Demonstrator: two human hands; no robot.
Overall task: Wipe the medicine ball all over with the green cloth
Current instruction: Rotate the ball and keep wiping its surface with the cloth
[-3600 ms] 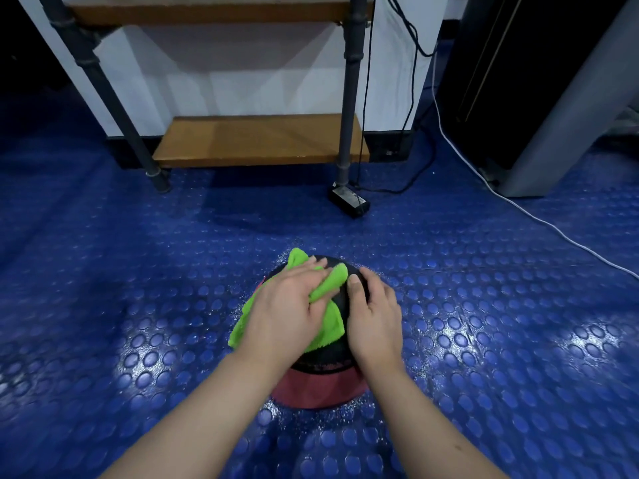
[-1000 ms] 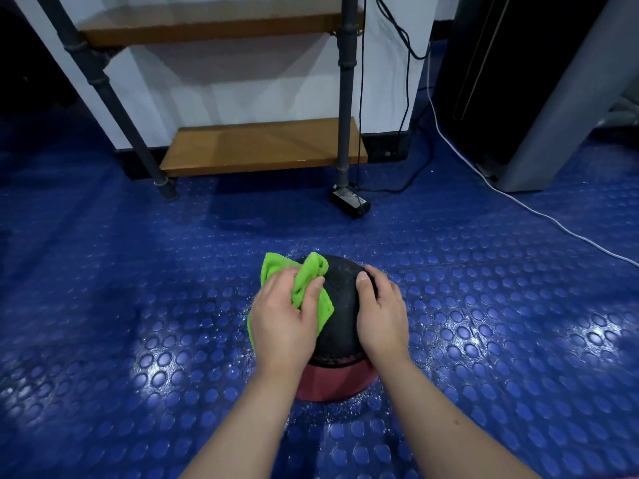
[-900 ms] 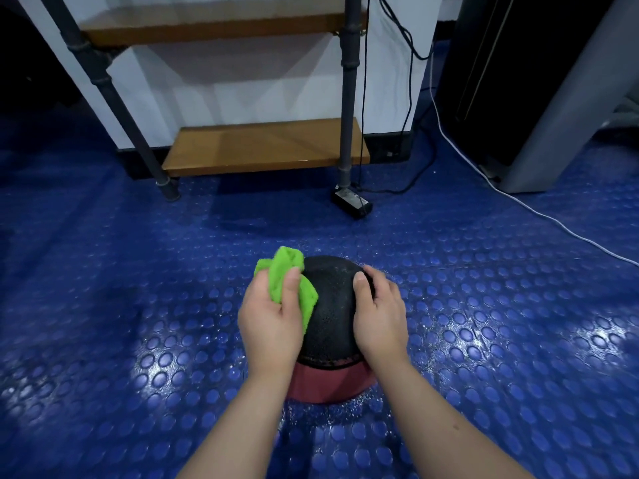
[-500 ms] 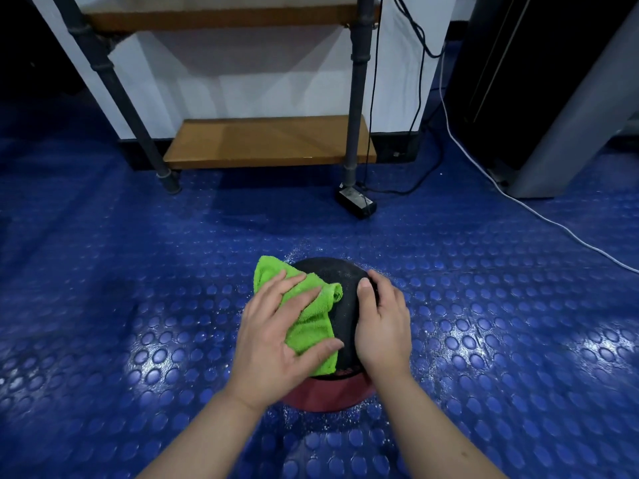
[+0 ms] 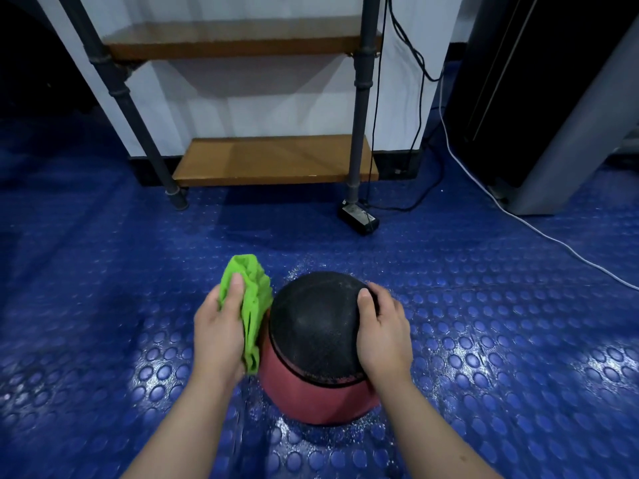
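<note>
The medicine ball (image 5: pixel 313 326), black on top and red below, sits on the blue studded floor just in front of me. My left hand (image 5: pixel 218 333) holds the bunched green cloth (image 5: pixel 250 299) with the thumb over it and presses it against the ball's left side. My right hand (image 5: pixel 382 326) is cupped over the ball's right side, fingers curved around it and thumb on top. The ball's far and under sides are hidden.
A pipe-frame rack with wooden shelves (image 5: pixel 273 160) stands against the white wall ahead. A small black box (image 5: pixel 358 219) with black cables lies by its right leg. A white cable (image 5: pixel 539 233) runs across the floor at right, near a dark cabinet (image 5: pixel 539 98).
My left hand has slid the cloth from the ball's top down to its left side and bunched it up. My right hand stays on the right side.
</note>
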